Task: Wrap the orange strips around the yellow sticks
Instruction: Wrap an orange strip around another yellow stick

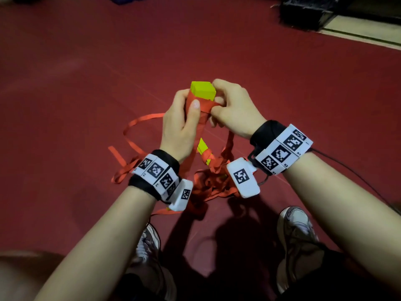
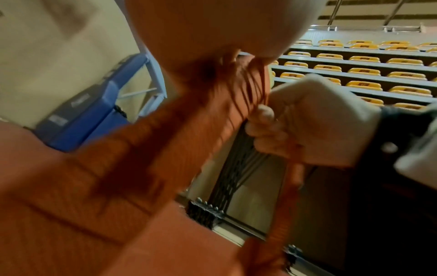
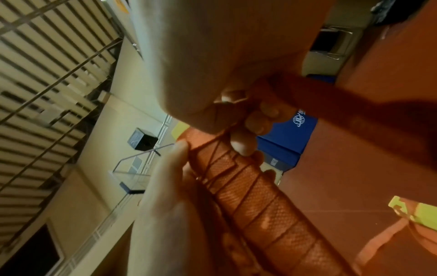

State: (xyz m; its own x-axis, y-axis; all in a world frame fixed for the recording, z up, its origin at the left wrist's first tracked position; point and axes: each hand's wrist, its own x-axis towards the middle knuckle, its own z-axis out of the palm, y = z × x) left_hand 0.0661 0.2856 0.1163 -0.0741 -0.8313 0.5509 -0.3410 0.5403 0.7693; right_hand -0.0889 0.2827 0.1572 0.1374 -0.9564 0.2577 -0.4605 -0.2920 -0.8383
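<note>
Holding item one: yellow stick [image 1: 202,90], upright above the red floor [image 1: 86,83], mostly bound in orange strip [image 1: 200,118]; left hand [image 1: 180,124] curled round the wrapped part, thumb pressed on the binding. Right hand [image 1: 233,109] fingers closed, pinching the strip just beside the stick's bare top. Item two: second yellow stick [image 1: 204,148], partly wrapped, lying below among loose orange strips [image 1: 134,127] on the floor.

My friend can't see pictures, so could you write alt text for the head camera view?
Two hands hold up a yellow stick: the left hand grips its orange-wrapped part while the right hand pinches the orange strip near the top. Loose orange strips lie on the red floor below.
</note>
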